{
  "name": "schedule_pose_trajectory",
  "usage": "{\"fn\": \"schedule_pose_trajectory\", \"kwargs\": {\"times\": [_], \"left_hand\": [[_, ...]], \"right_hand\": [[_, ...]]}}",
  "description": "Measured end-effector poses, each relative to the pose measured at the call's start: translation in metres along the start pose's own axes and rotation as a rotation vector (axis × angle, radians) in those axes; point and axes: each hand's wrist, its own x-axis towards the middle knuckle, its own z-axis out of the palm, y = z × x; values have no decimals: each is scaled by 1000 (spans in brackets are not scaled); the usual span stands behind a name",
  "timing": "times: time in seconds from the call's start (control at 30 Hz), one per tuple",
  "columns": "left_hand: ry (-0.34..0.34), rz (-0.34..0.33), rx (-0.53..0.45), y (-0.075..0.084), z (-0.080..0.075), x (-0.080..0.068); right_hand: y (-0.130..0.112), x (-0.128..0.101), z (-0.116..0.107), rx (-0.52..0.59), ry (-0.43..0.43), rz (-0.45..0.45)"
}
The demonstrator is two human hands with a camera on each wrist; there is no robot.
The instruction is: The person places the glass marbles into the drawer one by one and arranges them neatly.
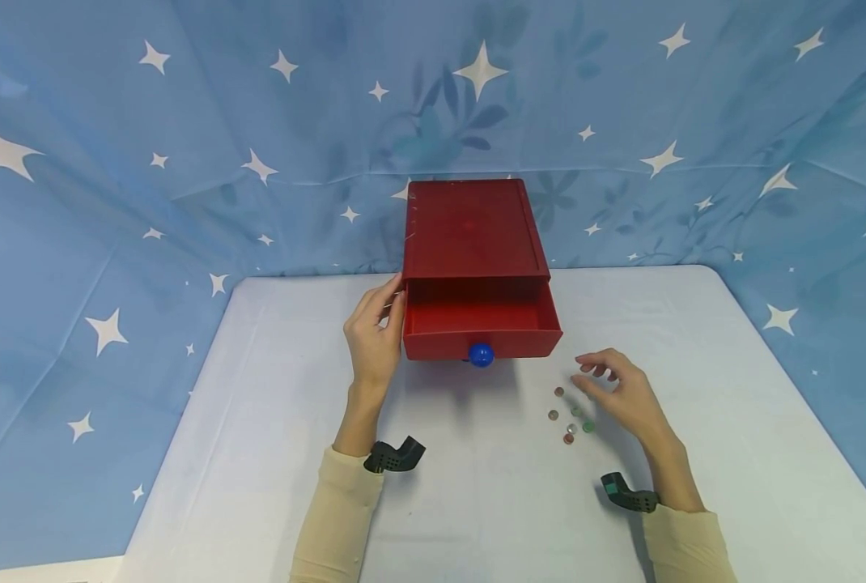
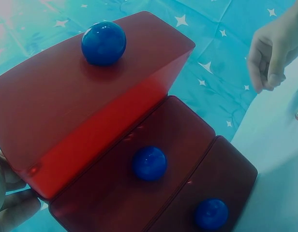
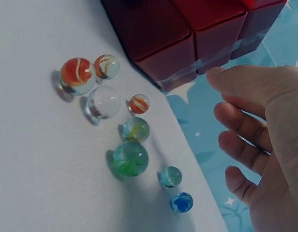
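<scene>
A red drawer cabinet (image 1: 469,227) has its top drawer (image 1: 440,346) pulled out, with a round blue knob (image 1: 481,355) on the front. Two lower drawers, also blue-knobbed, are pushed in, as the left wrist view shows. My left hand (image 1: 375,340) touches the cabinet's left side with its fingers extended. My right hand (image 1: 626,397), fingers loosely bent and holding nothing, hovers beside several glass marbles. Among these are an orange-swirled marble (image 3: 77,76), a clear marble (image 3: 104,102), a green marble (image 3: 130,159) and a blue marble (image 3: 182,202).
A white table (image 1: 273,405) bears the cabinet near its back edge. Behind and around it hangs a blue cloth (image 1: 316,219) with white stars. Dark wrist cameras are strapped to both forearms.
</scene>
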Motion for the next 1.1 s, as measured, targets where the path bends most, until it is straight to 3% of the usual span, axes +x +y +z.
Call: {"fn": "schedule_pose_trajectory", "kwargs": {"times": [0.43,1.1], "left_hand": [[5,11,-15,1,0,1],[-7,0,-23,0,-1,1]], "right_hand": [[8,-3,5,-10,-112,48],[13,-4,15,-30,-201,52]]}}
